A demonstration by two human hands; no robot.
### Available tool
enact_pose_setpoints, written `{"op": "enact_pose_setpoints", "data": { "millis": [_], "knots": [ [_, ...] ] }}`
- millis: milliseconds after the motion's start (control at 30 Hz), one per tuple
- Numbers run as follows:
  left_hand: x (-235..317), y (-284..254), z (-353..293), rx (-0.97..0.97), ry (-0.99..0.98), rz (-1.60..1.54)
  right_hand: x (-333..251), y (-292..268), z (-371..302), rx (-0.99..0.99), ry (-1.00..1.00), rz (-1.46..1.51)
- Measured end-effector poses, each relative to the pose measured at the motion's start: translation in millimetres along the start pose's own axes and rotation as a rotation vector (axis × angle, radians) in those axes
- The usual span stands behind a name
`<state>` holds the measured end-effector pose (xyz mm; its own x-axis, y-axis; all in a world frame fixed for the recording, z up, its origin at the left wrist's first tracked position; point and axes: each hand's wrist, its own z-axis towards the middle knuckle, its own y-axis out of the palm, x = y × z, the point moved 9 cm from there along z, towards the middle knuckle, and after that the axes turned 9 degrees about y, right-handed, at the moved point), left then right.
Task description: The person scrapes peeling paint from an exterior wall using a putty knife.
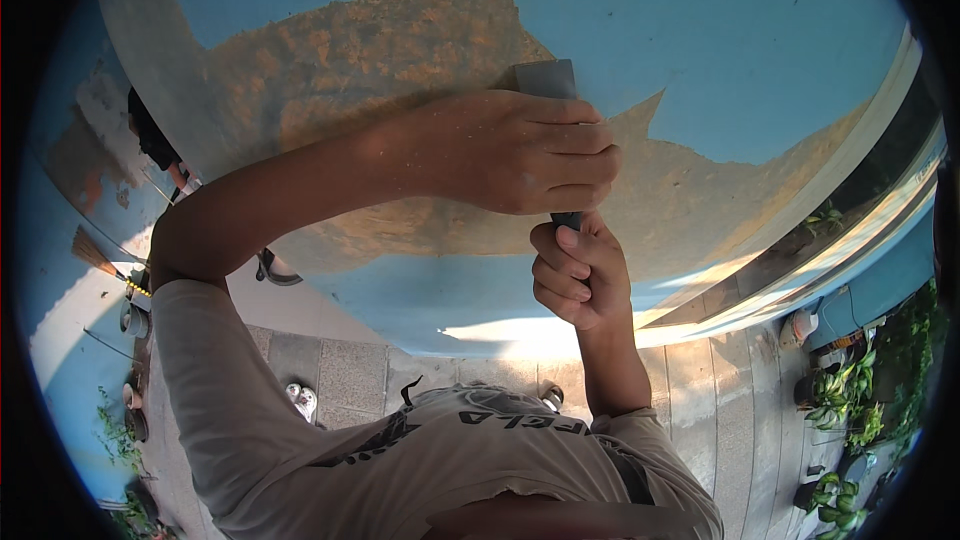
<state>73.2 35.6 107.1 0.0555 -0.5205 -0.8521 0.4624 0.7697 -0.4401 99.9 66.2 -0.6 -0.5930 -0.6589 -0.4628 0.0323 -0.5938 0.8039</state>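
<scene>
Both my hands are on a dark grey scraper (546, 77) set against a light blue wall (730, 50). My left hand (540, 152) lies across the tool's middle with its fingers curled over it, hiding most of its length. Just below, my right hand (583, 270) is closed around the lower end, a dark handle. The flat, squared upper end shows above my left knuckles. Around the tool spreads a bare patch (370, 50), brown and grey with orange blotches, bordered by jagged edges of blue paint.
At the left edge another person's arm and dark clothing (152, 135) show. A broom (93, 248) and pots stand below there. Potted plants (840, 400) line the right side. A recessed opening (770, 260) cuts the wall at right. Paving (352, 380) lies underfoot.
</scene>
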Motion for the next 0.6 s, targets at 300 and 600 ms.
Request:
{"op": "enact_pose_setpoints", "data": {
  "millis": [300,600],
  "knots": [
    [-4,22,3,-0.337,0.082,-0.095,5,2,-1,0.119,0.096,0.04],
    [-14,25,4,-0.248,0.165,-0.302,-4,19,9,-0.028,0.008,-0.036]
  ]
}}
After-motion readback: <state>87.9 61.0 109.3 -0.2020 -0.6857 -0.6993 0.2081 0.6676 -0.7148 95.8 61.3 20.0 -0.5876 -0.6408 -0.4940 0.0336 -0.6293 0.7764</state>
